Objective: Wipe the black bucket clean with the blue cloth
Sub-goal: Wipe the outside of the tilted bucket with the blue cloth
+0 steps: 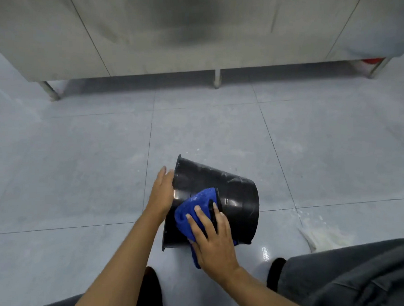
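Observation:
The black bucket (235, 195) lies on its side on the grey tiled floor, its rim to the left and its base to the right. My left hand (162, 191) grips the rim at the bucket's left end, fingers over the edge. My right hand (211, 238) presses the crumpled blue cloth (194, 208) flat against the bucket's near side wall. Part of the cloth hangs below my palm. The inside of the bucket is hidden from view.
A stainless steel cabinet (191, 33) on short legs (217, 79) stands across the back. A wet, whitish smear (325, 235) marks the floor at the right. My knees in dark trousers (354, 278) and dark shoes (277, 272) frame the bottom of the view.

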